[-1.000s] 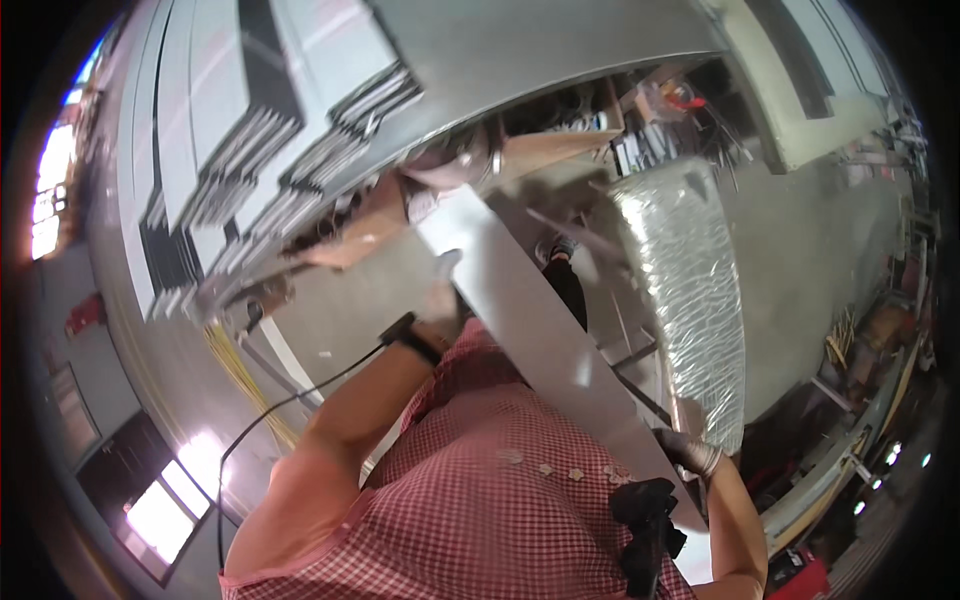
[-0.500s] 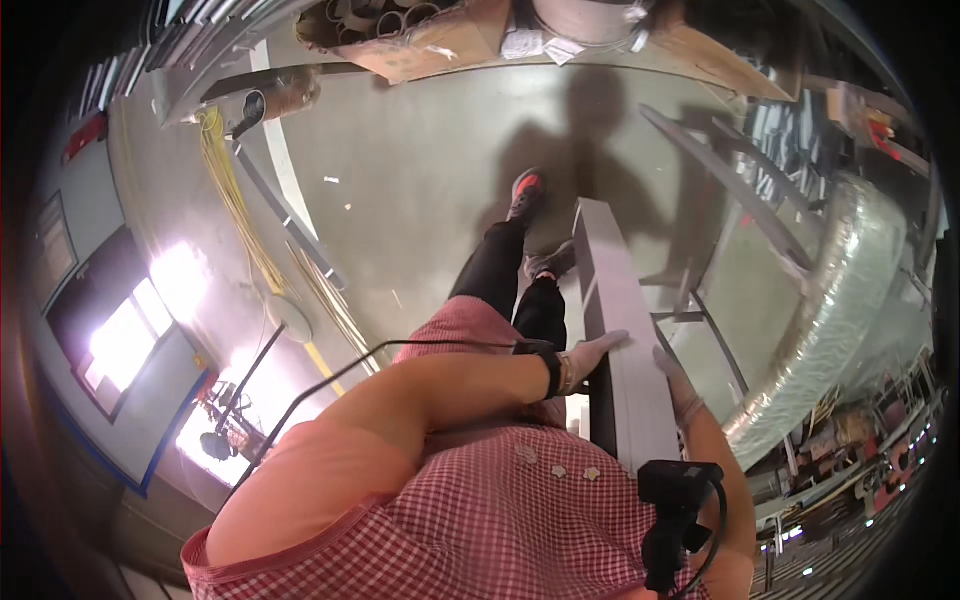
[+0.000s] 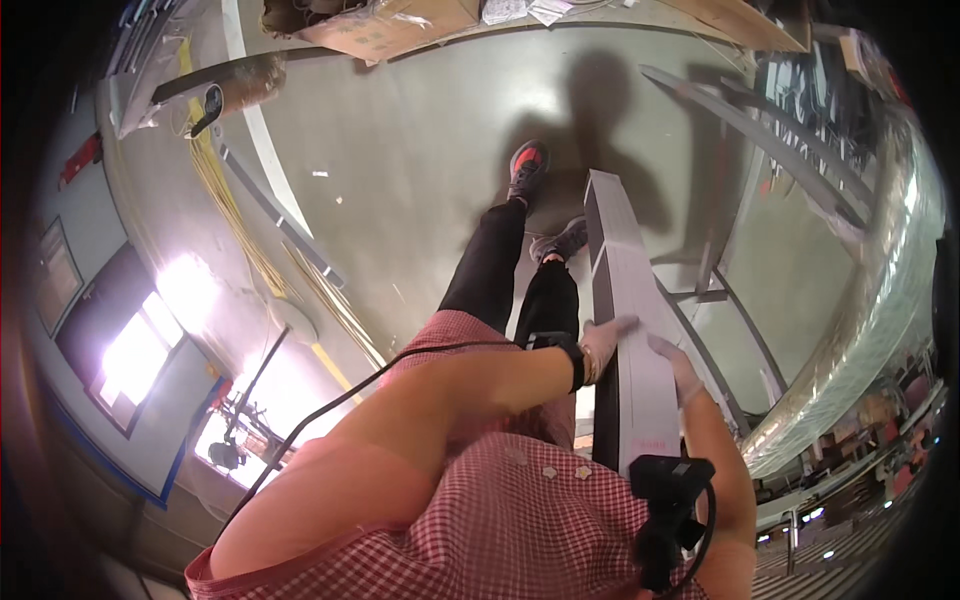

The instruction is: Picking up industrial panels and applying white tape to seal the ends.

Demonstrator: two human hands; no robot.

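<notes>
A long, pale grey, box-shaped bar point(image 3: 632, 300) runs lengthwise in front of my body, right of my legs. Its top face has fine lines along it and its left side looks dark. From the left, my gloved left hand point(image 3: 606, 345) grips the bar, with the fingers lying over its upper edge. My right hand point(image 3: 680, 368), also gloved, holds the opposite side a little nearer to me, and some of its fingers are hidden. The bar's near end is partly covered by a black device point(image 3: 670, 485) with a cable at my chest.
To the right lie a long plastic-wrapped bundle point(image 3: 900, 260) and grey metal rails point(image 3: 760, 125). Yellow strips point(image 3: 225, 195) and a dark grey strip point(image 3: 275, 210) lie on the left floor. Ahead are a cardboard box point(image 3: 400, 30) and a brown roll point(image 3: 250, 85).
The bar's far end has swung slightly right and its dark left side is turned more toward view. Both hands keep hold of it. The surroundings have shifted in view as I moved.
</notes>
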